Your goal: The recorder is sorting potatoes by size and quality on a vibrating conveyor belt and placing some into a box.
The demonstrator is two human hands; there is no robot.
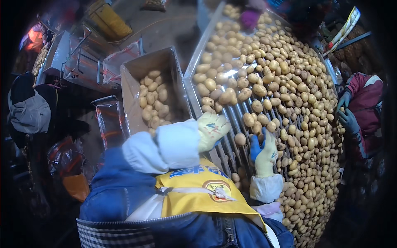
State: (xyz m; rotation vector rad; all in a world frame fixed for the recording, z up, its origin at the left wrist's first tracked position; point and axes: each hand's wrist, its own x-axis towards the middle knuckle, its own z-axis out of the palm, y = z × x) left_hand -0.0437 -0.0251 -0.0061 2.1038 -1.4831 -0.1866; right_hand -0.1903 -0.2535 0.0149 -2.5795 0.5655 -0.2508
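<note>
Potatoes (260,90) cover a slatted metal sorting table (231,122) in front of me and to my right. My left hand (214,128), in a cream knit glove with a blue palm, is palm down over the table's near left edge. Its fingers are bent, and what lies under them is hidden. My right hand (265,153), gloved alike, reaches over the slats with thumb and fingers apart. Its fingertips are close beside a few potatoes (256,127); contact is hard to make out. One loose potato (240,139) rests on the slats between my hands.
Left of the table stands a cardboard box (133,74) partly filled with potatoes (152,96). Across the table at right, a person in a maroon jacket (366,102) works with blue-gloved hands (348,119). A purple glove (249,18) shows at the far end. Plastic-lined frames (108,121) stand further left.
</note>
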